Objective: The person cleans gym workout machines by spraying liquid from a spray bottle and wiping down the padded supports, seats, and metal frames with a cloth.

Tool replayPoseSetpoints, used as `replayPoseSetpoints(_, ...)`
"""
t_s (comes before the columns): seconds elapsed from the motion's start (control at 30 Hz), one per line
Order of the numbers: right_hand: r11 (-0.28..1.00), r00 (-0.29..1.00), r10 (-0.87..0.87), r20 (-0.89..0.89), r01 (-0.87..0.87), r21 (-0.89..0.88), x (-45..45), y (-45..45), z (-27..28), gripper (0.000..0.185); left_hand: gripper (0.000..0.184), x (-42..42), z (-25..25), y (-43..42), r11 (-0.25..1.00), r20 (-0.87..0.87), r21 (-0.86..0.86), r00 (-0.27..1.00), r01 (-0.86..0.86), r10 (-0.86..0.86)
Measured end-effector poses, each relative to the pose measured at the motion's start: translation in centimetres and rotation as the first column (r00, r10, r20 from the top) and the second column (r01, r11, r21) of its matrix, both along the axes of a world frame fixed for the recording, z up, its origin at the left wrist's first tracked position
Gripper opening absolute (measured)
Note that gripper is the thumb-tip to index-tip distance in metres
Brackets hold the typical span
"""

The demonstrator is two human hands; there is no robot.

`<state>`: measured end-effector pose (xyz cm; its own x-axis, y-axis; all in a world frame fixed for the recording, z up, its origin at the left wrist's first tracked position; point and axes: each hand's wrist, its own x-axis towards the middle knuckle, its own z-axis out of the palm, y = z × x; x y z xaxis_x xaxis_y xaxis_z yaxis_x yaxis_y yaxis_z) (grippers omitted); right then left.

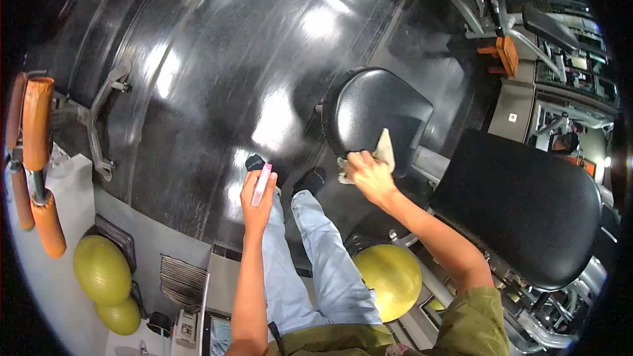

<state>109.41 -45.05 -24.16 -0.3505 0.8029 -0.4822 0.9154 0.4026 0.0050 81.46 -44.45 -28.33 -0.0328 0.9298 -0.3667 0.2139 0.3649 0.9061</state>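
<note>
My right hand [370,175] is closed on a pale cream cloth [385,149], pressing it against the near edge of a black padded seat [376,109]. Part of the cloth sticks up past the fingers and part hangs out on the left. In front of my legs, my left hand [256,207] is wrapped round a slim, translucent pinkish bottle [262,184] with a brighter pink top. It is held upright, well to the left of the seat; the fingers cover its lower part.
A larger black bench pad [521,211] stands at right, with metal gym machine frames behind it. Yellow-green exercise balls lie near my legs [389,280] and at lower left [102,270]. Orange foam rollers [38,122] stick out at far left. The dark floor [217,59] is shiny.
</note>
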Motion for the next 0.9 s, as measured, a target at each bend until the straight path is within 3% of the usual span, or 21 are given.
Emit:
replayPoseSetpoints(0.1, 0.977, 0.976, -0.17, -0.133, 0.184, 0.105, 2.0, -2.3, 0.7, 0.042, 0.019, 0.4, 0.2, 1.2, 1.0, 0.008, -0.018, 1.0, 0.021, -0.021)
replayPoseSetpoints(0.17, 0.882, 0.867, -0.412, -0.281, 0.457, 0.118, 1.3, -2.7, 1.8, 0.036, 0.02, 1.0, 0.4, 2.2, 0.997, -0.01, -0.013, 0.997, 0.074, -0.074)
replayPoseSetpoints(0.2, 0.803, 0.777, -0.487, -0.398, 0.578, 0.146, 0.8, -3.2, 1.2, 0.049, 0.021, 1.2, 0.5, 2.7, 0.994, -0.028, -0.01, 0.994, 0.109, -0.109)
replayPoseSetpoints(0.23, 0.789, 0.763, -0.505, -0.404, 0.597, 0.142, -0.1, -3.3, 1.0, 0.049, 0.021, 1.3, 0.6, 3.2, 0.991, -0.035, -0.01, 0.991, 0.131, -0.131)
replayPoseSetpoints(0.3, 0.58, 0.561, -0.535, -0.632, 0.788, 0.209, -2.3, -3.4, 0.5, 0.05, 0.021, 2.1, 0.8, 4.5, 0.965, 0.026, -0.118, 0.972, 0.235, -0.233)
replayPoseSetpoints(0.37, 0.455, 0.428, -0.548, -0.719, 0.873, 0.173, -4.5, -3.2, -0.4, 0.05, 0.022, 3.5, 0.9, 5.9, 0.951, 0.083, -0.137, 0.96, 0.277, -0.268)
replayPoseSetpoints(0.43, 0.17, 0.138, -0.557, -0.819, 0.984, 0.049, -6.8, -3.5, -1.9, 0.046, 0.023, 4.9, 1.1, 7.6, 0.906, 0.152, -0.107, 0.908, 0.409, -0.391)
replayPoseSetpoints(0.47, 0.029, 0.054, -0.541, -0.839, 0.999, 0.045, -7.5, -4.2, -3.3, 0.041, 0.025, 5.9, 1.3, 8.3, 0.891, 0.152, -0.083, 0.889, 0.447, -0.432)
replayPoseSetpoints(0.5, -0.105, -0.068, -0.491, -0.869, 0.994, -0.019, -8.1, -4.5, -3.9, 0.029, 0.025, 6.9, 1.9, 9.2, 0.879, 0.142, -0.082, 0.878, 0.47, -0.457)
replayPoseSetpoints(0.57, -0.512, -0.386, -0.257, -0.886, 0.832, -0.214, -9.2, -5.2, -6.0, 0.019, 0.028, 8.8, 2.8, 11.0, 0.783, 0.153, -0.08, 0.784, 0.617, -0.602)
replayPoseSetpoints(0.6, -0.588, -0.628, 0.004, -0.778, 0.628, -0.51, -9.5, -5.5, -6.2, 0.027, 0.03, 9.6, 2.5, 11.8, 0.755, 0.212, -0.104, 0.756, 0.647, -0.619)
replayPoseSetpoints(0.63, -0.604, -0.634, 0.02, -0.773, 0.608, -0.515, -10.0, -5.5, -6.8, 0.027, 0.033, 10.4, 2.2, 12.8, 0.708, 0.243, -0.086, 0.704, 0.701, -0.667)
replayPoseSetpoints(0.7, -0.646, -0.611, 0.211, -0.763, 0.498, -0.578, -10.8, -4.1, -8.2, 0.039, 0.028, 11.9, 2.2, 14.8, 0.625, 0.286, -0.104, 0.625, 0.774, -0.726)
replayPoseSetpoints(0.73, -0.61, -0.655, 0.302, -0.693, 0.426, -0.669, -11.2, -3.1, -8.7, 0.047, 0.028, 12.7, 2.0, 15.6, 0.594, 0.274, -0.096, 0.595, 0.799, -0.756)
replayPoseSetpoints(0.77, -0.727, -0.693, 0.192, -0.695, 0.375, -0.575, -11.7, -1.6, -9.3, 0.052, 0.028, 13.4, 1.8, 16.3, 0.58, 0.269, -0.097, 0.582, 0.809, -0.768)
replayPoseSetpoints(0.8, -0.736, -0.679, 0.323, -0.659, 0.257, -0.626, -12.2, 0.6, -9.6, 0.055, 0.03, 14.0, 1.6, 17.0, 0.508, 0.263, -0.116, 0.52, 0.853, -0.813)
replayPoseSetpoints(0.83, -0.727, -0.647, 0.447, -0.618, 0.139, -0.672, -12.8, 2.3, -9.3, 0.058, 0.032, 14.5, 1.9, 17.4, 0.436, 0.259, -0.136, 0.457, 0.89, -0.851)
replayPoseSetpoints(0.9, -0.549, -0.655, 0.548, -0.52, 0.187, -0.815, -14.2, 3.1, -8.0, 0.061, 0.03, 14.8, 2.0, 18.2, 0.41, 0.244, -0.143, 0.434, 0.901, -0.867)
